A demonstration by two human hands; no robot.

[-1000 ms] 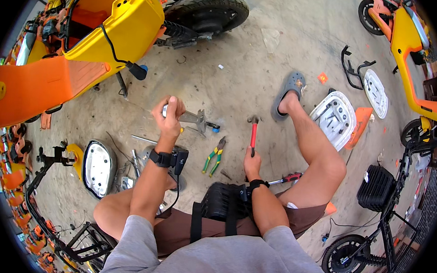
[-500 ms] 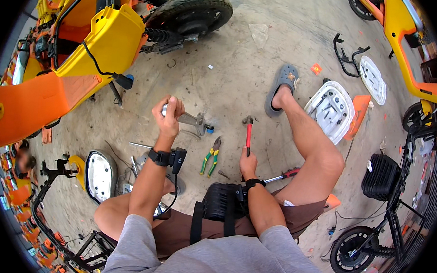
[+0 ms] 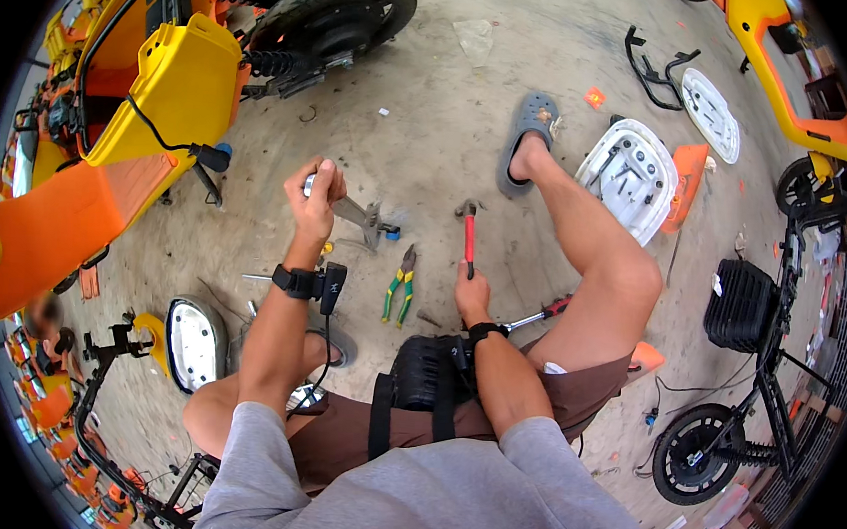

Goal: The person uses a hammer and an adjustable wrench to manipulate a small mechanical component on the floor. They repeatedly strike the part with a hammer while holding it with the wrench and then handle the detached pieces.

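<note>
My left hand (image 3: 314, 201) is closed round the handle of a large steel wrench (image 3: 352, 213). The wrench's jaw end reaches down to a small blue-and-black part (image 3: 391, 232) on the floor; whether it grips that part I cannot tell. In my right hand (image 3: 473, 294) is the lower handle of a claw hammer (image 3: 470, 240), red-gripped, its head pointing away from me to the right of the wrench. Between my hands lie green-and-yellow pliers (image 3: 400, 284), with a small bolt-like piece (image 3: 428, 317) just nearer to me.
Beside my right thigh lies a red-and-black handled tool (image 3: 536, 313). White-lined seat shells (image 3: 629, 175) lie right, another (image 3: 196, 341) left. A yellow-orange scooter body (image 3: 179, 89) with its black wheel (image 3: 335, 25) stands front left. A scooter frame (image 3: 772, 379) stands at right.
The whole view has shifted, so the floor things sit a little higher and further left. Both hands keep the same tools, with little visible movement relative to the floor.
</note>
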